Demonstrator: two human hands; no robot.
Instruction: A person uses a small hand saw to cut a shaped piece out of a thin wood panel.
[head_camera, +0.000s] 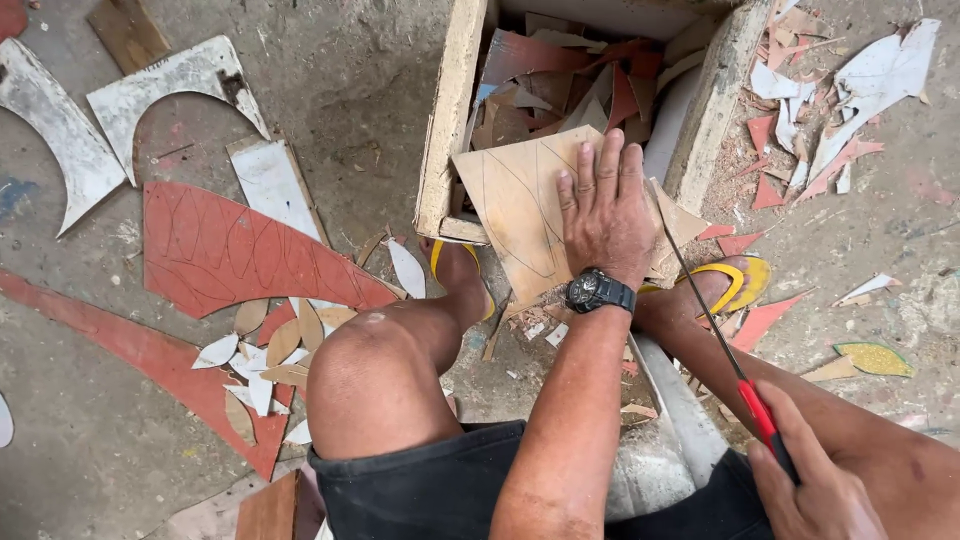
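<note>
While sawing, left hand (603, 205) flat on board (515, 200)

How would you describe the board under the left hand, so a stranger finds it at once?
Find the wooden box full of offcuts. On its near edge lies a tan board, pressed flat by the left hand. Unlike the red scraps behind, it carries pencilled leaf outlines.

No packages, labels, signs or screens appear anywhere on this workshop floor, strewn with cut sheet scraps.
</note>
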